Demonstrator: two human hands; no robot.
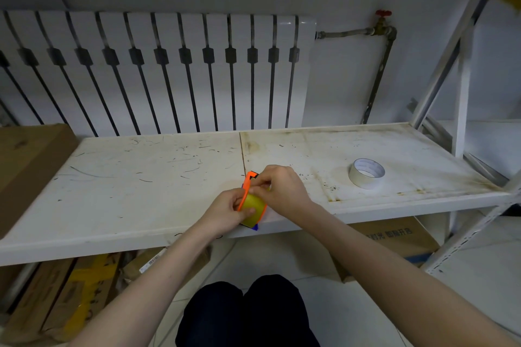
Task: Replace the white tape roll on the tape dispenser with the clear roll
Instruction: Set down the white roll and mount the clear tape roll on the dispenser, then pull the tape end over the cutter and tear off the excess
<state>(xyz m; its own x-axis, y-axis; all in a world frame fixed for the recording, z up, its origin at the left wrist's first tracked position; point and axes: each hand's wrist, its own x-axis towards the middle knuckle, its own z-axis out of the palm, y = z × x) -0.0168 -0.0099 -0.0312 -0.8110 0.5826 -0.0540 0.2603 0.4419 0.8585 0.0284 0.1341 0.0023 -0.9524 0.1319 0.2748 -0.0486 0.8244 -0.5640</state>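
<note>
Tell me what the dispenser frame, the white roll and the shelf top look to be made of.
Dispenser frame: likely plastic, bright orange, smooth. White roll: looks like matte paper-type tape, opaque, with a printed inner core. Shelf top: hard white painted board or metal, scratched and stained; cannot tell which.

2 hands (225,211) (282,189) together (fingers curled)

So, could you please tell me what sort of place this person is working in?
Probably a storeroom or utility room: a scuffed white metal shelving unit, cardboard boxes stacked beneath it, and a radiator with a red-handled valve on the wall.
</note>
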